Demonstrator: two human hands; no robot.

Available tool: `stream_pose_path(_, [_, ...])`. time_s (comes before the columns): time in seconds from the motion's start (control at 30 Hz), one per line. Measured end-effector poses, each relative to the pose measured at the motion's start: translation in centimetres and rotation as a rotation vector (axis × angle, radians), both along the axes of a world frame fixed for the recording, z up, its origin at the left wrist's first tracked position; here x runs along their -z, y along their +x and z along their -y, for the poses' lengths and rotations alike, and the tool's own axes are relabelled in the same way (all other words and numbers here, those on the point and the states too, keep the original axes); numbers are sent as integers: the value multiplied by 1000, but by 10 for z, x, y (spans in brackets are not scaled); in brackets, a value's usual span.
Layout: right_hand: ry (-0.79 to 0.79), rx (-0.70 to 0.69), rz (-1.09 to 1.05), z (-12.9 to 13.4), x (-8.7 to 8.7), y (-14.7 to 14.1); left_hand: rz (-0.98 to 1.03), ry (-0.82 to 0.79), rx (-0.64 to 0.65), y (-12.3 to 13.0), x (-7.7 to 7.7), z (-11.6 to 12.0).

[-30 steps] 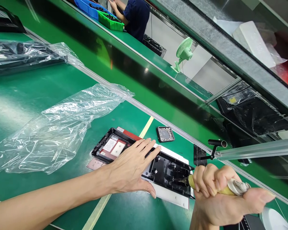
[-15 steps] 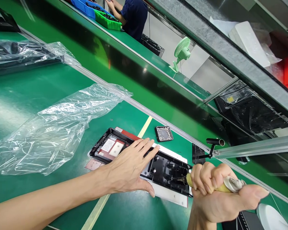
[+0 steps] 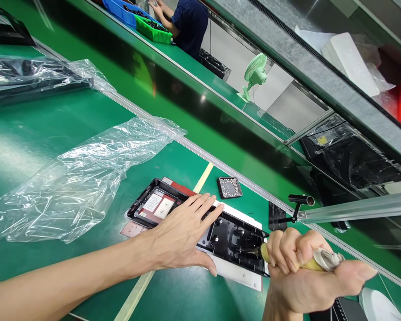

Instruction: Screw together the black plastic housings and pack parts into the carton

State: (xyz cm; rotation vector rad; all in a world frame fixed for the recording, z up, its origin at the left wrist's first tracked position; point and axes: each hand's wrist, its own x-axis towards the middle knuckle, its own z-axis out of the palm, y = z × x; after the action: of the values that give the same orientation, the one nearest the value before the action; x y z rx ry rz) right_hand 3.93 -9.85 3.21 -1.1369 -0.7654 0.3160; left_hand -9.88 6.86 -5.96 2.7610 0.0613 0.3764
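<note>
A long black plastic housing [image 3: 217,238] lies open side up on a white and red base [image 3: 245,277], with posts and ribs inside it. My left hand [image 3: 183,236] rests across its middle, fingers stretched out and thumb spread, pressing on it without gripping. My right hand [image 3: 302,269] is wrapped round a hand tool [image 3: 264,252] with a yellow handle and whitish wrapping at its rear end. The tool's narrow metal end reaches into the right part of the housing. Its exact kind and the contact at its tip are hard to make out.
Behind the housing sits a small black tray [image 3: 230,187] of tiny metal parts. Clear plastic film [image 3: 87,174] covers part of the green bench at left. A metal rail [image 3: 194,149] runs behind. Across it are a fan [image 3: 254,73], bins [image 3: 153,30] and a person [image 3: 190,24].
The whole view has shifted slightly. Both hands, the tool and the housing keep the same places relative to each other.
</note>
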Motion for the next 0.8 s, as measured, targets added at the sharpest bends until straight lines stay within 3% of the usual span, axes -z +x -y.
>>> stream_pose_path(0.8, [6, 12, -19, -1, 0, 0, 45, -19, 3, 0, 1, 0])
